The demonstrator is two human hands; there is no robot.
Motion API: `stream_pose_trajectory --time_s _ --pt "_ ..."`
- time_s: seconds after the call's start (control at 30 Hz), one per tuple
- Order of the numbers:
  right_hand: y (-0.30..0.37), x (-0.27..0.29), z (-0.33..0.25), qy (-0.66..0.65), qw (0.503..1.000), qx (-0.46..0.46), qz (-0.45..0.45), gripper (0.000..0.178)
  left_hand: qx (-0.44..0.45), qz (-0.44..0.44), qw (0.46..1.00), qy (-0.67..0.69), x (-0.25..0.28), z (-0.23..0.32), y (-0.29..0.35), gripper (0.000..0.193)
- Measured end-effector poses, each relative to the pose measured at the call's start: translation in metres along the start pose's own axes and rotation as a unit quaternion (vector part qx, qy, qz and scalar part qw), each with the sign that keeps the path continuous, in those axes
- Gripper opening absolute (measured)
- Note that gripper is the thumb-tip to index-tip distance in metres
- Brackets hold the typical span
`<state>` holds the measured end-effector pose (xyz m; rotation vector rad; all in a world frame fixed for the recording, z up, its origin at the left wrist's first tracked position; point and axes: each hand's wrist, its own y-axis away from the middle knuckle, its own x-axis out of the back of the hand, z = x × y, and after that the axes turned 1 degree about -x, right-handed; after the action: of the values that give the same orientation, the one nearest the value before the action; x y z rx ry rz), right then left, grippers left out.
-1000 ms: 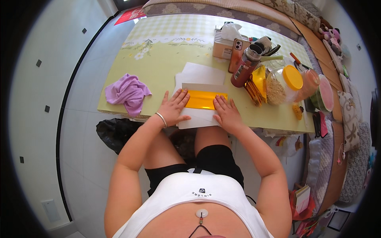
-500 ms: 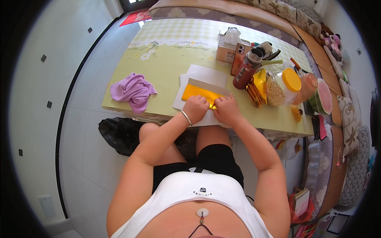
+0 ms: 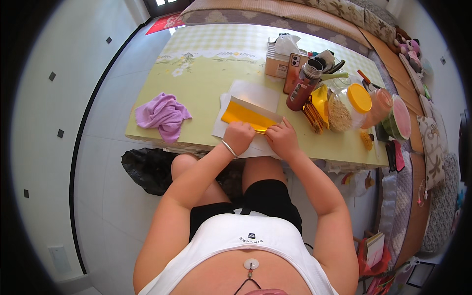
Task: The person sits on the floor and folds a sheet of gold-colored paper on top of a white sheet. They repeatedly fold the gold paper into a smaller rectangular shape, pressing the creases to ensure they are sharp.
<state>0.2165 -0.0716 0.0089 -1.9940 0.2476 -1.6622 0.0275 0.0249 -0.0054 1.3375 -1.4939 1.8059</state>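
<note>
A sheet of gold foil paper [image 3: 245, 114] with a pale strip along its far side lies bent on white sheets of paper [image 3: 255, 91] near the table's front edge. My left hand [image 3: 239, 138], a silver bangle at its wrist, is closed on the near edge of the foil paper. Close beside it, my right hand [image 3: 282, 139] has its fingers bent around the near right corner of the same sheet. The fingertips are partly hidden, and so is the edge beneath them.
A crumpled purple cloth [image 3: 163, 117] lies at the left. Toward the right stand a tissue box [image 3: 278, 67], a phone [image 3: 293, 73], a dark red flask [image 3: 303, 88], folded gold pieces [image 3: 314, 115], a yellow-lidded jar [image 3: 344, 109] and a cut watermelon [image 3: 398, 118].
My left hand has drawn slightly toward me and left along the near edge of the foil paper. The sheet now bows up more, and my right hand stays at its corner.
</note>
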Motion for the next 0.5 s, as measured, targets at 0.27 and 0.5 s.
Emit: stream_pose_trajectory --time_s 0.27,0.5 --pt "-0.010 -0.004 -0.001 -0.268 0.938 -0.214 0.037 0.016 0.254 0.089 0.918 0.292 -0.004 0.014 -0.003 0.014" --pt "-0.010 -0.031 0.011 -0.299 0.908 -0.292 0.033 0.025 0.323 0.084 0.915 0.228 -0.013 0.022 -0.009 0.016"
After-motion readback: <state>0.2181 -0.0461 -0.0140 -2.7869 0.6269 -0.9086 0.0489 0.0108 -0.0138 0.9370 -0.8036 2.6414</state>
